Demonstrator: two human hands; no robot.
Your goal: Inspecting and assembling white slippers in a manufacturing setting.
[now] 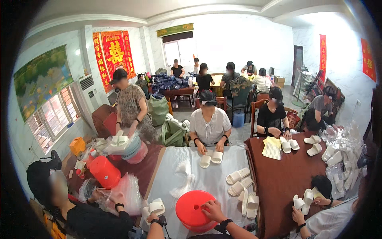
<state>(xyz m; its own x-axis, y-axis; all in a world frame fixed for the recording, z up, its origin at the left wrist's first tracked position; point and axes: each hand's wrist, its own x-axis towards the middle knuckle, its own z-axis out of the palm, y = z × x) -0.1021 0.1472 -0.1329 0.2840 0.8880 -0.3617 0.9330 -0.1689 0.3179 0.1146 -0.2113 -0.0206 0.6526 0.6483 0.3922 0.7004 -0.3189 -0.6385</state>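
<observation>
red stool, round, glossy plastic

White marble-look walls, barred window left, red hangings, bright daylight.

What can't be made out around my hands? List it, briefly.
Head view only.
1. Left hand: small, at the lower edge; whether its grip closes on the white slipper is unclear.
2. Red stool: near side hidden under the flat right hand and forearm.
3. Clear plastic bag: contents blurred.
4. Slipper pile at the right rim: too small to count.
</observation>
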